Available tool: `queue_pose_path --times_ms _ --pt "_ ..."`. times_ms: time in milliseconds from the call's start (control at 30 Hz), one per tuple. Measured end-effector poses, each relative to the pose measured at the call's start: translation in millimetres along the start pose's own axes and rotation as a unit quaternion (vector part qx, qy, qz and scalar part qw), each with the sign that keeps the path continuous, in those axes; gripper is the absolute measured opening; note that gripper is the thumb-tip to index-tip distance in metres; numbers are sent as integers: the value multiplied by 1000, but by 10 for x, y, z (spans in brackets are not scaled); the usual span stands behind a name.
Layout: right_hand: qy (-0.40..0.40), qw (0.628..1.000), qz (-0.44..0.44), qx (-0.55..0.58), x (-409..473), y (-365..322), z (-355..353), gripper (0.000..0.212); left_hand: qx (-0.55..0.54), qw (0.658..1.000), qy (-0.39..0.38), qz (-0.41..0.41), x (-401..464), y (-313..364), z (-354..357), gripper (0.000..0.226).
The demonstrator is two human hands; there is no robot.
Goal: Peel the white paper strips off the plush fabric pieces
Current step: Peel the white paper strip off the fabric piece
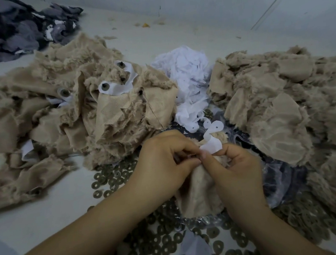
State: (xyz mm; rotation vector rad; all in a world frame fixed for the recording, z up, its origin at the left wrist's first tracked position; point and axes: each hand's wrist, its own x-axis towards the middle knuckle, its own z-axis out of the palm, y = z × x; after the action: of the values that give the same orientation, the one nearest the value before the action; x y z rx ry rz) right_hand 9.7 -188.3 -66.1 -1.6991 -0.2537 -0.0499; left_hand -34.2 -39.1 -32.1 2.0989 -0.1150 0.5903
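Note:
A beige plush fabric piece [198, 188] hangs between both hands in the middle foreground. My left hand [162, 165] grips its upper edge with curled fingers. Just to the right, my right hand [233, 168] pinches a white paper strip [211, 143] that curls upward from the piece. The two hands touch at the fingertips. On the left lies a heap of beige plush pieces [74, 108] that carry white strips and dark eye studs [104, 86]. Another beige plush heap [289, 102] lies on the right, and no strips show on it.
A mound of loose white paper strips [184, 77] sits at the centre back. Several round washers [164, 242] are scattered around a clear plastic bag [280, 180] in front. A grey and black fabric pile [13, 29] fills the far left corner of the pale table [28, 225].

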Motion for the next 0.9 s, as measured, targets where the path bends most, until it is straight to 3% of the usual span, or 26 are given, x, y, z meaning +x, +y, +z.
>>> queue_pose_path --times_ms 67,267,367,500,700,900 --pt "-14 1000 -3 15 0 4 -4 8 -22 999 10 -32 10 1 5 19" --pt "-30 999 -5 21 1 -10 -8 9 -39 997 14 -61 26 -18 24 15" --pt "-34 999 -2 25 -7 -32 0 30 -57 996 0 -70 40 -37 22 14" --pt "-49 997 20 50 0 -46 -18 25 -77 995 6 -59 39 -54 38 17" --pt "-74 992 38 90 12 -53 -10 34 -78 996 41 -23 8 -73 42 15" --pt "-86 990 51 101 6 -37 -29 36 -60 998 27 11 24 -81 70 11"
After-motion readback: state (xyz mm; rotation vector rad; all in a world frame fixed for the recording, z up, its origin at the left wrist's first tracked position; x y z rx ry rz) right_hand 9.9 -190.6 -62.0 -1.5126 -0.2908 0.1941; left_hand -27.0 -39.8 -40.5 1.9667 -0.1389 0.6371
